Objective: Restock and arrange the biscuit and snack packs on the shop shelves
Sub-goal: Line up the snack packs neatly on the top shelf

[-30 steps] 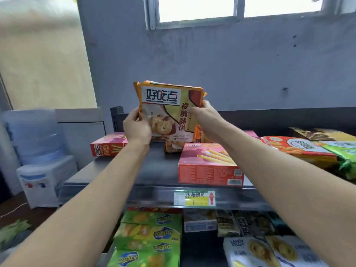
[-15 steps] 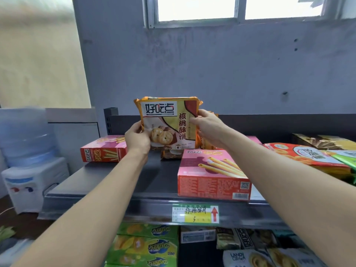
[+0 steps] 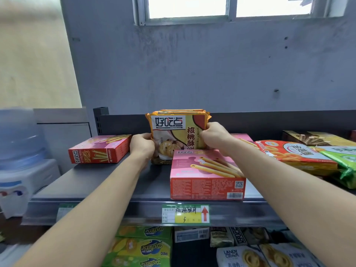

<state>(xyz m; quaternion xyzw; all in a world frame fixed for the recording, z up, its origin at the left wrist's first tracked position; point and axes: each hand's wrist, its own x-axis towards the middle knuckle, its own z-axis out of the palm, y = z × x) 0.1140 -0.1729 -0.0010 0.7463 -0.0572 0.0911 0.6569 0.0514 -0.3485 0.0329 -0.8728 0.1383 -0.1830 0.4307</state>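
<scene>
The dark shelf (image 3: 96,182) holds a red box (image 3: 100,151) on the left and a pink box (image 3: 207,176) at the front edge. A biscuit pack (image 3: 177,130) stands upright just behind the pink box. An orange bag (image 3: 294,157) and a green bag (image 3: 344,160) lie on the right.

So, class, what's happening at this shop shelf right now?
A person stands an orange walnut-biscuit pack upright on the top shelf, with the left hand and right hand gripping its sides. It sits behind a pink wafer-roll box. A second wafer-roll box lies to the left.
</scene>
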